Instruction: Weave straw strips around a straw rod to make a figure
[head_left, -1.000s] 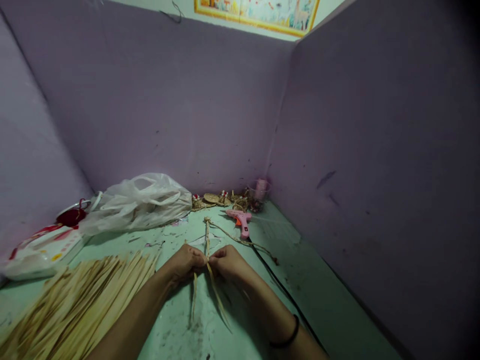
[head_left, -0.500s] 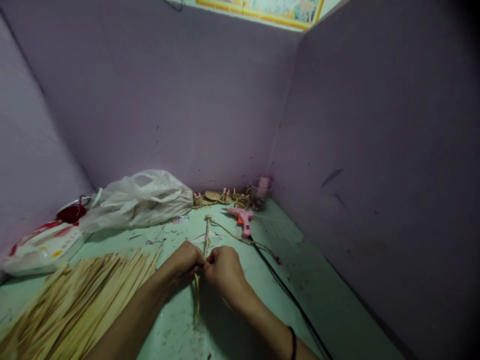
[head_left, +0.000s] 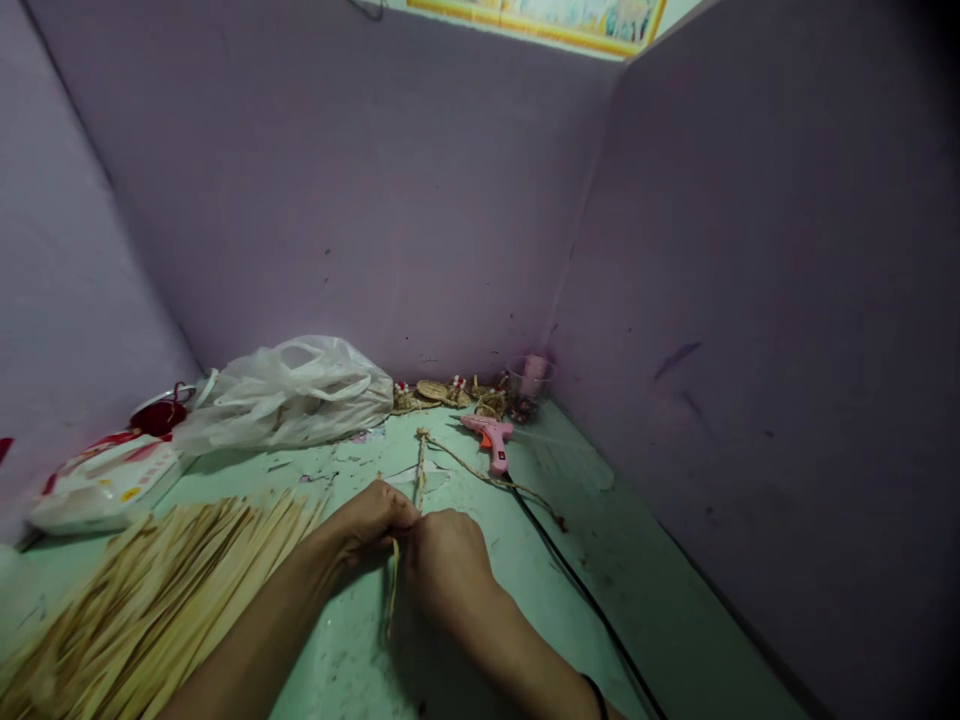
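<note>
Purple walls (head_left: 375,200) are boxing in a green table (head_left: 352,620), straw strips (head_left: 172,600) lying left of the glue gun (head_left: 490,438). Nearer than the gun, the right hand (head_left: 451,560) is now rolling over, apparently clasping the cord (head_left: 421,470) at its lower end, fingertips hidden; the left hand (head_left: 377,515) is pinching it. Just one loose strand (head_left: 393,590) is now showing below, suggesting a twist in progress. Beyond the grip, the cord is stretching away to the gun's left.

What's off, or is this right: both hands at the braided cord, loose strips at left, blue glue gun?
Not right: the glue gun is pink, as the head view shows. Rest stands: left hand and right hand at the braided cord, loose strips at left.
</note>
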